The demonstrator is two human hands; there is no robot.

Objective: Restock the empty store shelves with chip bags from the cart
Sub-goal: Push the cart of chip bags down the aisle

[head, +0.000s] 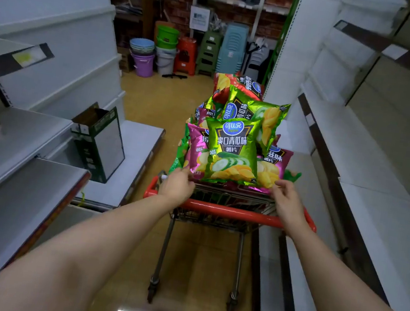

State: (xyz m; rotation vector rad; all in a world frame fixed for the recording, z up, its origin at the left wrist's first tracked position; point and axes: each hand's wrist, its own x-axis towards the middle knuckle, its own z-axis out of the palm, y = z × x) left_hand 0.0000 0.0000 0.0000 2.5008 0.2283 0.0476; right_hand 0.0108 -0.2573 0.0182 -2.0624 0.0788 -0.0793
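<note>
A red-handled wire cart [230, 212] stands in the aisle, heaped with chip bags. On top lies a green cucumber-flavour bag [231, 151], with pink bags [273, 171] under it and more green and red bags [238, 83] behind. My left hand [177, 184] pinches the near edge of the bags at the pile's left corner. My right hand [289, 201] pinches the near edge at the right corner, by a pink bag. Both arms reach over the cart handle.
White shelves [372, 164] run along the right, and grey shelves [14, 142] line the left. A dark green open carton [100, 142] stands on the left low shelf. Stacked buckets [144, 58] and plastic stools [208, 52] sit at the aisle's far end.
</note>
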